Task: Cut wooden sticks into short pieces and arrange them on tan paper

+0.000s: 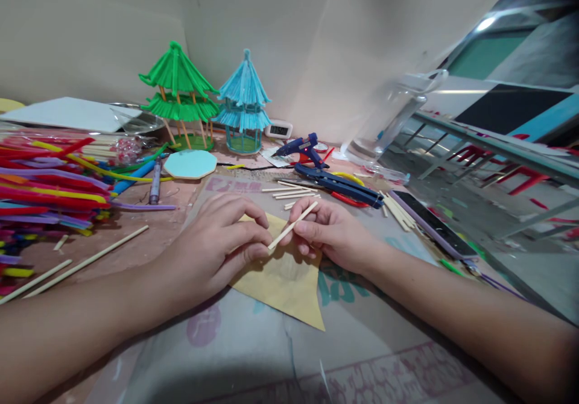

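Observation:
My right hand [332, 235] pinches a short wooden stick [293, 225], which slants up to the right. My left hand [217, 244] rests with curled fingers on a tan sheet of sandpaper [283, 286], its fingertips touching the stick's lower end. The sandpaper lies flat on the printed paper table cover [253, 344] just under both hands.
A pile of coloured pipe cleaners [45, 193] fills the left. Green [178, 93] and blue [244, 105] pagoda models stand at the back. A blue glue gun [301, 148], blue cutters [337, 184], loose sticks [294, 192], a phone [429, 223] and long skewers [85, 262] lie around.

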A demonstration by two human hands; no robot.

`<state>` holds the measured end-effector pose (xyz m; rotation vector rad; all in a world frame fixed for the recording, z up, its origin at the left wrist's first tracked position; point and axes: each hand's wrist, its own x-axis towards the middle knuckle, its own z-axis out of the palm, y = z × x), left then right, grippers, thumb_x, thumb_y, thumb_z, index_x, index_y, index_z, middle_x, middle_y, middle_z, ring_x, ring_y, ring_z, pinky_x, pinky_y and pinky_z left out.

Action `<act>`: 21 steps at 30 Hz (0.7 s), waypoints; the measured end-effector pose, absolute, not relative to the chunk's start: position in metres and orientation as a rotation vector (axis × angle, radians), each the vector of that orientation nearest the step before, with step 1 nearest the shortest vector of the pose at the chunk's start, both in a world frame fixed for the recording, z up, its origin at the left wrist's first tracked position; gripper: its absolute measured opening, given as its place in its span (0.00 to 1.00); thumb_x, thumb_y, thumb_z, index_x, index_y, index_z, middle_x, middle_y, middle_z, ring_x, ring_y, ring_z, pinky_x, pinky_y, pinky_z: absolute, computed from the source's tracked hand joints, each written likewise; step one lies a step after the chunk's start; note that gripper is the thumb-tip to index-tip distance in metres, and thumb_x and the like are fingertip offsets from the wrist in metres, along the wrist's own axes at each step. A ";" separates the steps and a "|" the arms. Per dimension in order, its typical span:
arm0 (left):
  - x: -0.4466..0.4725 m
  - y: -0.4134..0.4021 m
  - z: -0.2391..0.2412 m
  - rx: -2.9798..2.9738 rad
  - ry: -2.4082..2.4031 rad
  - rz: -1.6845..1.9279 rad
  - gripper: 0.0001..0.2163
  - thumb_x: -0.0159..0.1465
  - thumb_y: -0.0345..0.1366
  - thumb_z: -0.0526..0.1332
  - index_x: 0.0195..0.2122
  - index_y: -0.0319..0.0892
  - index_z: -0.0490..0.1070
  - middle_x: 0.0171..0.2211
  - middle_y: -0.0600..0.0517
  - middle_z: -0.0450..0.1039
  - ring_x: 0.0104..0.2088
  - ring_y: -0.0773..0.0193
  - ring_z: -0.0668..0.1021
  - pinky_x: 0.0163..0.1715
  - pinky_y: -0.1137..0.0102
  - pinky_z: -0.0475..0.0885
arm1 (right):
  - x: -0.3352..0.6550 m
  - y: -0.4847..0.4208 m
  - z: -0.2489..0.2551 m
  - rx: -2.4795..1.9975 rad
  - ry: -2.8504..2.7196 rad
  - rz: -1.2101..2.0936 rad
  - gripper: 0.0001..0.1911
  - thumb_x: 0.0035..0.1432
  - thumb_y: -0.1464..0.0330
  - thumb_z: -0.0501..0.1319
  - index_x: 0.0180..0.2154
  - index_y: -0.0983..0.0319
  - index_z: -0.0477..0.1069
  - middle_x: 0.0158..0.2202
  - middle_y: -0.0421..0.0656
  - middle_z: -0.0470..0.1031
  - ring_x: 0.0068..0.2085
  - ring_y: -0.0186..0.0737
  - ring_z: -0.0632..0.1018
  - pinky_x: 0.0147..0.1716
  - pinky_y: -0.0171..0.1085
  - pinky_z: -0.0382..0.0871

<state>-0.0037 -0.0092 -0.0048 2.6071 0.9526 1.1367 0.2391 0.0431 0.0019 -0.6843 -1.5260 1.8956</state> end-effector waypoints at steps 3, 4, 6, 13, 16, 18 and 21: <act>-0.004 -0.009 -0.004 2.603 0.948 1.127 0.06 0.73 0.35 0.59 0.41 0.47 0.76 0.44 0.51 0.73 0.47 0.60 0.74 0.49 0.64 0.67 | 0.239 0.043 0.003 -0.689 -1.539 1.899 0.15 0.58 0.62 0.74 0.37 0.61 0.71 0.29 0.40 0.82 0.23 0.28 0.75 0.22 0.26 0.72; -0.004 -0.010 -0.003 2.602 0.945 1.121 0.07 0.73 0.34 0.59 0.41 0.47 0.77 0.44 0.51 0.73 0.47 0.60 0.74 0.48 0.64 0.67 | 0.239 0.042 0.003 -0.695 -1.544 1.896 0.16 0.58 0.62 0.74 0.37 0.61 0.71 0.29 0.40 0.82 0.23 0.28 0.75 0.22 0.26 0.72; -0.003 -0.011 -0.002 2.597 0.944 1.107 0.07 0.73 0.32 0.58 0.42 0.47 0.76 0.43 0.51 0.73 0.47 0.60 0.74 0.48 0.64 0.67 | 0.239 0.042 0.003 -0.703 -1.552 1.889 0.16 0.57 0.61 0.75 0.36 0.61 0.71 0.29 0.40 0.82 0.23 0.28 0.75 0.22 0.26 0.72; -0.002 -0.013 0.000 2.556 0.975 1.052 0.10 0.73 0.35 0.56 0.41 0.45 0.77 0.43 0.49 0.74 0.47 0.58 0.74 0.50 0.62 0.67 | 0.239 0.041 0.002 -0.706 -1.545 1.868 0.15 0.58 0.62 0.74 0.37 0.60 0.71 0.29 0.39 0.82 0.23 0.28 0.75 0.21 0.26 0.71; -0.001 -0.011 0.002 2.588 0.994 1.025 0.10 0.73 0.36 0.58 0.37 0.44 0.78 0.41 0.50 0.75 0.45 0.59 0.74 0.49 0.62 0.66 | 0.239 0.040 0.003 -0.725 -1.583 1.838 0.13 0.58 0.62 0.74 0.37 0.61 0.73 0.29 0.39 0.82 0.23 0.28 0.75 0.22 0.26 0.70; -0.001 -0.010 0.002 2.600 0.993 1.000 0.12 0.73 0.35 0.56 0.36 0.44 0.77 0.40 0.50 0.75 0.45 0.59 0.74 0.48 0.62 0.66 | 0.238 0.039 0.004 -0.746 -1.601 1.819 0.14 0.58 0.61 0.74 0.38 0.62 0.75 0.31 0.41 0.82 0.23 0.28 0.75 0.21 0.26 0.69; -0.001 -0.009 0.003 2.595 0.988 0.981 0.14 0.75 0.35 0.52 0.36 0.43 0.76 0.40 0.50 0.76 0.44 0.59 0.74 0.48 0.62 0.66 | 0.238 0.038 0.006 -0.745 -1.590 1.822 0.15 0.59 0.58 0.73 0.39 0.62 0.76 0.33 0.42 0.83 0.24 0.29 0.76 0.21 0.26 0.68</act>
